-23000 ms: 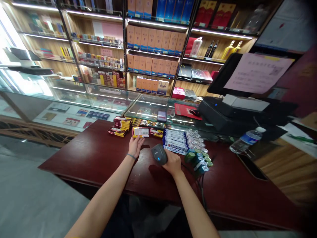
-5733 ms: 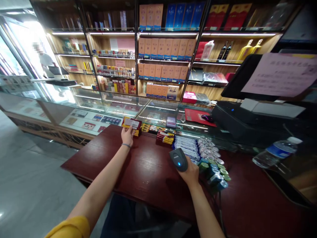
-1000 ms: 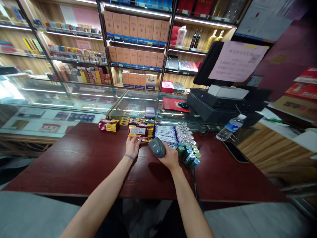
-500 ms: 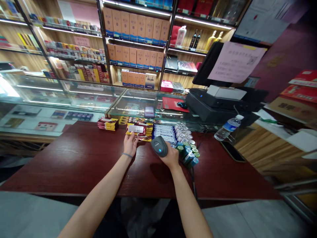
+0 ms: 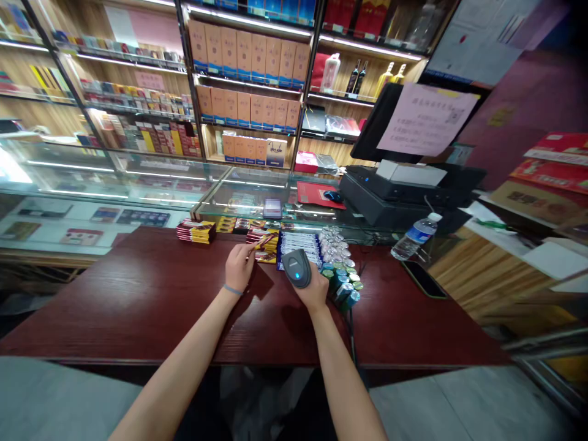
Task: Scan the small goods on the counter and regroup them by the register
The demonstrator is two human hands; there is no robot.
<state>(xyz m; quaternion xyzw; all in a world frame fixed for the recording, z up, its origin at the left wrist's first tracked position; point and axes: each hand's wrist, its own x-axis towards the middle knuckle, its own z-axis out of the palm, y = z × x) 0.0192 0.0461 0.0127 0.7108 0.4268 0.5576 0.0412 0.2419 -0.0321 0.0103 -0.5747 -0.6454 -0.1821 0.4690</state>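
My left hand (image 5: 239, 267) is closed on a thin chocolate bar (image 5: 264, 241) in a red and yellow wrapper, held tilted edge-on above the table. Just behind it lies a stack of the same yellow-wrapped bars (image 5: 272, 252). My right hand (image 5: 314, 288) grips a dark grey barcode scanner (image 5: 296, 268) with a blue light on its back; the handle is mostly hidden by the fingers. Beyond the scanner lie rows of blue and white sticks (image 5: 301, 242). Silver-wrapped rolls (image 5: 334, 246) and green and blue rolls (image 5: 345, 293) are grouped right of it.
Another pile of bars (image 5: 196, 231) sits at the table's back left. A water bottle (image 5: 416, 237) and a phone (image 5: 423, 280) are on the right. Behind the table (image 5: 151, 306) runs a glass counter (image 5: 248, 184) with a monitor (image 5: 379, 122). The scanner's cable (image 5: 352, 334) hangs over the front edge.
My left hand has turned the chocolate bar from lying flat, label up, to a tilted, edge-on pose. The scanner stays nearly in place in my right hand. The view has shifted slightly.
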